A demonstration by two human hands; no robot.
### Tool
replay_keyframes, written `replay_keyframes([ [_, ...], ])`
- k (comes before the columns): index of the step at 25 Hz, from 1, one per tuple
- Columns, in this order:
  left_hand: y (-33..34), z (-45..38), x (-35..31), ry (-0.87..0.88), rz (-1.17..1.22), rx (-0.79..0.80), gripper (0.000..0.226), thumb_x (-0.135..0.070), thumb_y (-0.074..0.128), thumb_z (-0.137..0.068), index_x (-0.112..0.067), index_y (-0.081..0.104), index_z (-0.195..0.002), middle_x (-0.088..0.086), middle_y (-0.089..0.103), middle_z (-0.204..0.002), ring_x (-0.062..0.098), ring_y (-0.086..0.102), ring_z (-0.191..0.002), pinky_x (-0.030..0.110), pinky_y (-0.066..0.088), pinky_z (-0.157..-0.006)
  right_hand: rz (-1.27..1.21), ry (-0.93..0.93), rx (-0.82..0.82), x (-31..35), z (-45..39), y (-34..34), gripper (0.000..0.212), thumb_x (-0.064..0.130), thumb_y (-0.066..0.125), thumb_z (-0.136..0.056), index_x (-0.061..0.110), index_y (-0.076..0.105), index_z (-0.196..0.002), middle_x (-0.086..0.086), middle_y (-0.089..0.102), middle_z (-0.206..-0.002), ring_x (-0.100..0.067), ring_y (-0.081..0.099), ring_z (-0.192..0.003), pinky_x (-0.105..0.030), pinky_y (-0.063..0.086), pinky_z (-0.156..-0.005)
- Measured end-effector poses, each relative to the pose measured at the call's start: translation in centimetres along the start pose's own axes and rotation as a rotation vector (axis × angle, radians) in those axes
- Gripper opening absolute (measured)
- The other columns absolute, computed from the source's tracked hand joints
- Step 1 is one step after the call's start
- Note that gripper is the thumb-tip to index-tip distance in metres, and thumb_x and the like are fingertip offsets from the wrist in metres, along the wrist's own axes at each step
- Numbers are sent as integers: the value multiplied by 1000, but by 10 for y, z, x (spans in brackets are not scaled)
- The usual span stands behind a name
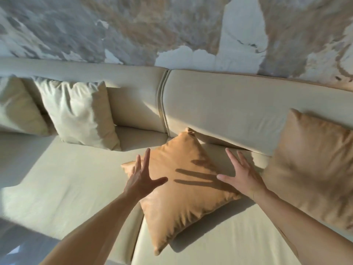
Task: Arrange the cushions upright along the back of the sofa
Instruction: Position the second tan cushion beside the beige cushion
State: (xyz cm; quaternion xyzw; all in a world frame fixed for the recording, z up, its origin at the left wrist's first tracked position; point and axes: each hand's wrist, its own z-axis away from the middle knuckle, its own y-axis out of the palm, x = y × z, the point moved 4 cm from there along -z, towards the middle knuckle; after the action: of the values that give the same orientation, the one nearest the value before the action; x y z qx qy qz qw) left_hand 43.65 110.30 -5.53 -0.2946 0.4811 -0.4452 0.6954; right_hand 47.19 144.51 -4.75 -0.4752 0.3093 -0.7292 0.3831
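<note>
A tan cushion point(177, 192) lies flat and turned like a diamond on the seat of the cream sofa point(229, 104), one corner touching the backrest. My left hand point(142, 178) hovers open over its left corner, fingers spread. My right hand point(241, 174) is open over its right corner, casting a shadow on the cushion. Neither hand grips it. A second tan cushion point(313, 165) leans against the backrest at the right. A cream cushion point(80, 111) stands upright against the backrest at the left, with another cream cushion point(17, 109) beside it at the frame's edge.
A marbled grey and brown wall point(152, 25) rises behind the sofa. The sofa seat point(66, 178) stretches bare to the left of the flat cushion. A seam point(162, 100) divides the two backrest sections.
</note>
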Motion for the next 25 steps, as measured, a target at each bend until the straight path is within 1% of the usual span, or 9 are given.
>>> replay_keyframes([
  [4, 13, -29, 69, -98, 83, 54, 128, -84, 66, -57, -59, -30, -137, 16, -12, -164, 48, 20, -145, 60, 32, -111, -17, 82, 56, 19, -45, 40, 101, 71, 61, -75, 45, 0, -152, -8, 3, -164, -37, 17, -147, -51, 33, -111],
  [8, 44, -50, 112, -261, 161, 132, 133, -74, 72, -63, -43, -24, -149, 17, -25, -160, 48, 17, -146, 56, 32, -110, 28, 168, 149, 29, -87, 83, 110, 74, 61, -72, 43, -7, -152, -12, -2, -164, -40, 12, -148, -56, 26, -113],
  [11, 66, -66, 122, -365, 324, 206, 138, -75, 73, -59, -38, -23, -150, 22, -8, -163, 44, 19, -147, 53, 32, -113, 29, 194, 236, 39, -109, 106, 113, 73, 63, -71, 43, -11, -152, -12, -6, -164, -39, 8, -149, -58, 21, -113],
  [13, 77, -79, 125, -420, 426, 167, 141, -71, 79, -55, -41, -20, -151, 20, 4, -163, 44, 24, -145, 55, 38, -110, -11, 220, 276, 43, -124, 113, 116, 71, 68, -69, 45, -10, -151, -13, -3, -164, -37, 10, -149, -56, 21, -114],
  [16, 84, -94, 131, -475, 464, 116, 147, -65, 87, -43, -50, -12, -150, 16, 2, -162, 44, 20, -145, 59, 41, -105, -157, 272, 298, 42, -138, 119, 125, 65, 79, -61, 52, -9, -149, -15, 1, -163, -34, 13, -149, -50, 21, -115],
  [18, 89, -102, 136, -469, 528, 130, 154, -67, 89, -32, -52, -9, -150, 13, 1, -163, 44, 18, -146, 62, 42, -103, -259, 310, 290, 39, -142, 124, 135, 62, 85, -52, 53, -9, -148, -13, 2, -164, -31, 15, -149, -48, 20, -116],
  [20, 90, -106, 138, -418, 583, 101, 147, -55, 93, -42, -48, -4, -152, 14, 9, -160, 42, 21, -145, 58, 37, -109, -299, 336, 284, 37, -140, 128, 143, 61, 88, -44, 49, -8, -150, -9, 7, -164, -29, 18, -148, -49, 21, -117],
  [23, 80, -105, 131, -279, 647, 35, 131, -41, 93, -57, -39, 6, -155, 8, 15, -160, 29, 19, -147, 47, 26, -118, -330, 382, 299, 36, -129, 125, 144, 52, 91, -50, 40, -10, -152, -6, 7, -164, -30, 17, -148, -52, 21, -117],
  [25, 66, -106, 120, -193, 606, 12, 132, -38, 94, -56, -32, 8, -156, 11, 13, -160, 29, 18, -147, 42, 27, -117, -379, 403, 261, 33, -113, 122, 143, 47, 92, -53, 37, -10, -153, -5, 10, -164, -31, 19, -147, -50, 22, -116],
])
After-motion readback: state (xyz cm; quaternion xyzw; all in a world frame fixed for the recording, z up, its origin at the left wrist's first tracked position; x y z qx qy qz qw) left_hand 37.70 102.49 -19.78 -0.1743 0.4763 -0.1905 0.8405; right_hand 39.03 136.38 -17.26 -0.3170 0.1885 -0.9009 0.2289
